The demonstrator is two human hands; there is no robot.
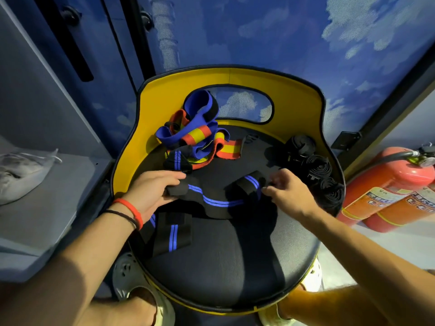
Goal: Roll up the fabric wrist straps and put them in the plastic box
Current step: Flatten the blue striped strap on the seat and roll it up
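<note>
Strap (219, 203) ends tight in left hand (153, 191) and right hand (288, 195) (seat edge (308, 250) near)

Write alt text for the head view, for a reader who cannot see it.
The left hand and right hand each hold an end of a black, blue-striped strap on a black chair seat. A tangle of colourful straps lies behind; rolled black straps sit at right.

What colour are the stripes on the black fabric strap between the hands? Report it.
Blue: two parallel lines along the black fabric strap; head view.
</note>
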